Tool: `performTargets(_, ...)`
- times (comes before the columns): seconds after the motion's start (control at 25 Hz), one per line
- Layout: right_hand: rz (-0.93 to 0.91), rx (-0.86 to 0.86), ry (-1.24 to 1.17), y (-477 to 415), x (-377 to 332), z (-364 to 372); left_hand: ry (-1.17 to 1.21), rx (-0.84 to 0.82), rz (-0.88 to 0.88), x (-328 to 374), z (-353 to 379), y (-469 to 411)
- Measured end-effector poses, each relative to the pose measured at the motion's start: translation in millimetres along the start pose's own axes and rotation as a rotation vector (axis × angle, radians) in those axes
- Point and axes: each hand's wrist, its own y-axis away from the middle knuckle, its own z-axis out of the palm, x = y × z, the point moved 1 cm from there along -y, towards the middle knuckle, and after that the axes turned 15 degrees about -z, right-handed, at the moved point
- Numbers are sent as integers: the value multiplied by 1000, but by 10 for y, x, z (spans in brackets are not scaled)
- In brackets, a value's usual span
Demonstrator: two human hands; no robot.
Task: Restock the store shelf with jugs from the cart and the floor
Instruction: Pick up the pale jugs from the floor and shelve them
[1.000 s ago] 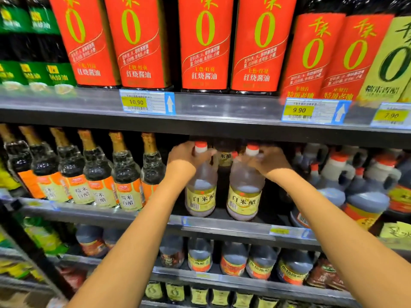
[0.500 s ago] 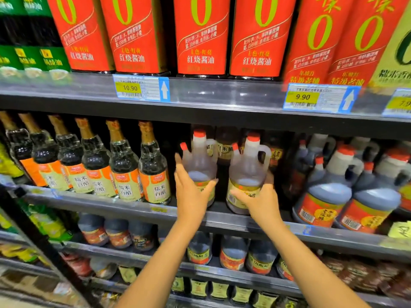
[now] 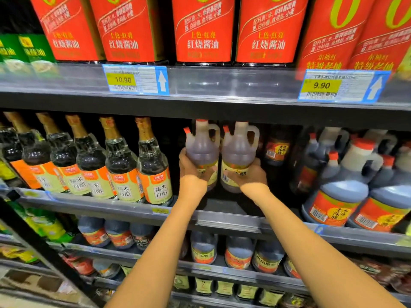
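Your left grip (image 3: 192, 167) is curled round the lower body of the left jug (image 3: 201, 147), thumb on its near side and fingers across the label. Your right grip (image 3: 251, 174) wraps the right jug (image 3: 239, 150) the same way, from its right side. Both jugs are upright with red caps and handles to the right. They sit just beside each other in the gap on the middle shelf (image 3: 222, 218); you cannot tell whether their bases rest on it. Just left of the gap stands a row of tall foil-necked bottles (image 3: 153, 161). A dark bottle (image 3: 277, 150) stands behind the right jug, and bigger dark jugs (image 3: 342, 190) crowd further right. The upper shelf (image 3: 222, 85) hangs low over the caps, carrying red-labelled bottles (image 3: 202, 30) and price tags (image 3: 136, 79). Smaller jugs (image 3: 203, 247) line the shelf below.
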Motion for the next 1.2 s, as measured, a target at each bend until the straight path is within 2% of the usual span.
performTargets(0.24, -52, 45, -74, -233, 75, 165, -39, -143, 71, 33, 75, -480)
performTargets(0.52, -101, 61, -120, -402, 180, 290, -25, -164, 159, -10, 113, -652)
performTargets(0.72, -143, 105, -190, -418, 197, 322, 6, -126, 149, -16, 134, -639)
performTargets(1.0, -96, 37, -197, -458, 232, 279, -37, 0, 91, 1, 245, -601)
performTargets(1.2, -96, 40, -215, -455, 210, 232, -90, 10, 115, -17, 233, -625)
